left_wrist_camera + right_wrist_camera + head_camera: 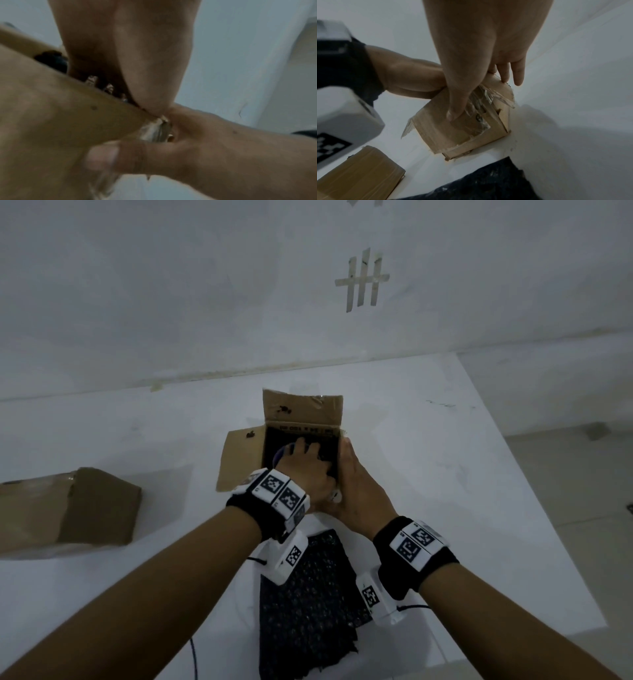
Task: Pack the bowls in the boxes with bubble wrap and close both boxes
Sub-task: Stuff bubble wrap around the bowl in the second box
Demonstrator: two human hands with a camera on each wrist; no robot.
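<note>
White table (445, 457) against a pale, scuffed wall with strips of tape stuck on it. Landmark: the small open brown cardboard box (303, 412) at table centre. Well left of it sits a second brown cardboard box (99, 508), flaps down, apparently already closed. In the open box, the left hand (305, 470) reaches down into the dark lining, fingers curled over something inside; a pale rounded rim shows just left of the fingers, likely a bowl (282, 453), though too dim to be sure. What the fingers actually hold cannot be told. The right hand (356, 484) is pressed flat against the box's right wall, fingers straight and together, thumb (455, 112) down on the taped near face, steadying it. Nearer the person than the box lies a sheet of dark bubble wrap (308, 604), long axis running toward the box. Judgement: contents still being seated; the far and left flaps stand open, so closing comes next, and the right hand, already on the outside, is nearer the flaps.
</note>
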